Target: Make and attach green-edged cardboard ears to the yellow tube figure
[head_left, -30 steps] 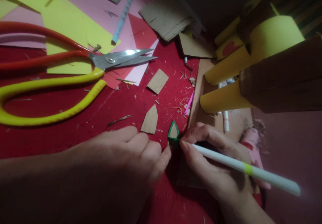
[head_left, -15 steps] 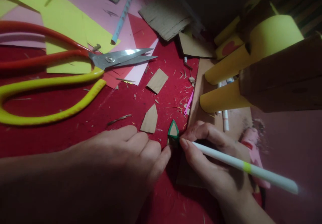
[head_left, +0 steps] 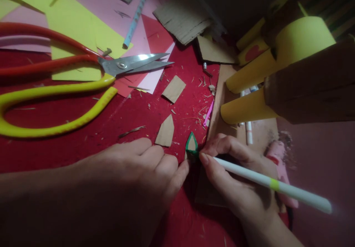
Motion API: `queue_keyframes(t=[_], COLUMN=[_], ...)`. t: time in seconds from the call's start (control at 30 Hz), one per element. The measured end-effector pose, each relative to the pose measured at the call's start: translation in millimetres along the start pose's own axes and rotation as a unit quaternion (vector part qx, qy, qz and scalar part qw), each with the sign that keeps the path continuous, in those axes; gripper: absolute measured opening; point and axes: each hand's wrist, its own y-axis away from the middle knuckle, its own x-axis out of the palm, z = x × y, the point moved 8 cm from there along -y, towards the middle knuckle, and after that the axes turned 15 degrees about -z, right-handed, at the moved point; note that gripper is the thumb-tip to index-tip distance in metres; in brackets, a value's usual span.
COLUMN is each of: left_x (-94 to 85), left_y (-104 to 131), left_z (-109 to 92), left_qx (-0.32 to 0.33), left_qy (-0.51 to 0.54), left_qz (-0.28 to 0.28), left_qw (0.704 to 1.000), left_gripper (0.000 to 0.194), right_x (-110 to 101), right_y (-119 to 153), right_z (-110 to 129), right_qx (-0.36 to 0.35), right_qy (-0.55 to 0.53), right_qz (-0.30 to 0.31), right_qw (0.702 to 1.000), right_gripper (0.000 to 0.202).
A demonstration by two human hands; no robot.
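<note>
A small pointed cardboard piece [head_left: 191,143] with a green painted-looking outline lies on the red surface. My left hand [head_left: 144,180] is closed, fingers curled, and its fingertip end presses at the lower part of that piece; the thumb is hidden. In my right hand [head_left: 235,173] is a white felt-tip pen [head_left: 257,178] with a yellow-green band, pinched between thumb and fingers. Its green tip touches the piece's lower edge. Just above my left knuckles rests a plain pointed cardboard piece [head_left: 165,131], and farther off a plain rectangular one [head_left: 173,89].
Large scissors [head_left: 122,66] with red and yellow handles lie partly open at left, over yellow paper [head_left: 74,36]. Yellow tubes [head_left: 246,106] stand on a cardboard base [head_left: 217,91] at right, beside a pink glue gun-like object [head_left: 280,169]. Scraps litter the red surface.
The white pen and my right hand have shifted very slightly to the right. My left hand stays where it was.
</note>
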Motion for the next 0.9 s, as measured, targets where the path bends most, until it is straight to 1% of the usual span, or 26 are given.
queue_keyframes(t=[0.07, 0.1, 0.23, 0.43, 0.63, 0.8, 0.9], left_x=[0.1, 0.3, 0.5, 2.6, 2.0, 1.6, 1.9], left_y=[0, 0, 1, 2, 2, 3, 2], left_z=[0, -1, -1, -1, 0, -1, -1], left_qx=[-0.001, 0.001, 0.000, -0.002, -0.004, -0.008, -0.006], left_qy=[0.001, 0.001, -0.001, -0.009, 0.004, 0.003, -0.005], left_qz=[-0.003, -0.003, -0.004, 0.007, -0.006, -0.006, -0.002], left_qw=[1.000, 1.000, 1.000, 1.000, 1.000, 1.000, 1.000], left_gripper=[0.056, 0.055, 0.053, 0.059, 0.058, 0.055, 0.057], right_x=[2, 2, -2, -1, 4, -1, -2], right_y=[0, 0, 1, -1, -7, -2, -2], right_z=[0, 0, -4, 0, 8, 0, 1], right_qx=[-0.015, -0.015, 0.001, -0.014, -0.041, -0.037, -0.036], right_qy=[-0.011, -0.013, -0.005, 0.000, -0.010, -0.015, -0.016], right_qz=[0.022, 0.023, -0.008, -0.005, 0.032, 0.007, 0.001], right_qw=[1.000, 1.000, 1.000, 1.000, 0.999, 0.999, 0.999], right_gripper=[0.021, 0.021, 0.020, 0.020, 0.022, 0.022, 0.021])
